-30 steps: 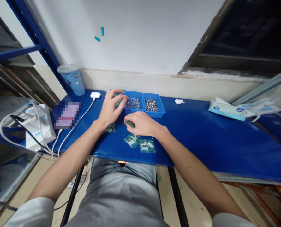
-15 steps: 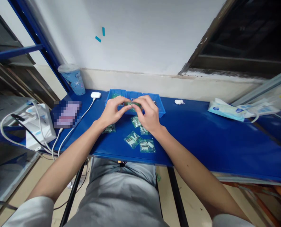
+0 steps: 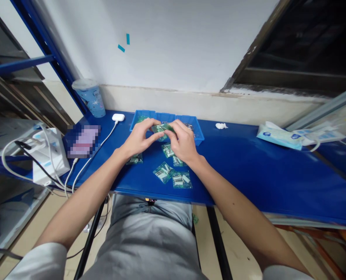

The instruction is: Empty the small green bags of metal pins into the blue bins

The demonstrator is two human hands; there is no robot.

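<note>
Between both hands is a small green-tinted clear plastic bag (image 3: 162, 128), held up in front of the blue bins (image 3: 200, 137). My left hand (image 3: 140, 137) pinches its left side with thumb and fingers. On the other side my right hand (image 3: 183, 140) grips the bag by its right edge. What lies inside it is hard to make out. Below the hands, several similar bags rest on the blue table, among them one bag with white and metal pieces (image 3: 182, 180) and a tilted bag (image 3: 163, 172). Another bag (image 3: 135, 158) sits partly behind my left wrist.
A blue patterned cup (image 3: 90, 99), a white power strip (image 3: 51, 155) with cables and a blurred pink phone-like item (image 3: 84, 140) stand left. A crumpled white scrap (image 3: 221, 126) and a tissue pack (image 3: 279, 136) lie right. The wall rises behind the table.
The bag between my hands has tilted and spread, so more of its face shows. Both hands stay almost where they were.
</note>
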